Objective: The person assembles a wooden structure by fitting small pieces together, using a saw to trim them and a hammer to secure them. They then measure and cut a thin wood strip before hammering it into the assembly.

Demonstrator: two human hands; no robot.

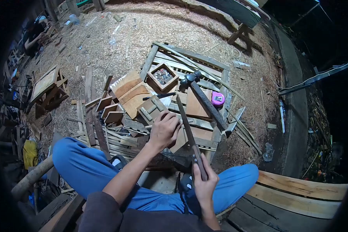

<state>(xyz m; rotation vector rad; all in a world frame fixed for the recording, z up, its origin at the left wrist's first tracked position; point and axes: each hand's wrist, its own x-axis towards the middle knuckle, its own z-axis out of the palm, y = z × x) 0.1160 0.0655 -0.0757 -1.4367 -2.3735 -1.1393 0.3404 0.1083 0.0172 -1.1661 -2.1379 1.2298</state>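
Note:
My right hand [205,181] is wrapped round the dark handle of a long knife [186,125], its blade pointing up and away from me. To its left, my left hand [165,130] is closed, fingers curled in; what they hold is hidden. Just beyond that hand lies a small wooden piece with raised bars [152,109]. Past the knife, a hammer [205,101] with a dark head rests across a slatted wooden frame [216,62]. A pink tape measure [218,98] sits beside the hammer's handle.
A square wooden box [162,76] of small metal bits stands on the frame. Stacked boards [130,92] and offcuts lie to the left. A small wooden stool [46,87] stands further left, where another person [34,36] sits. Planks [301,189] run along my right.

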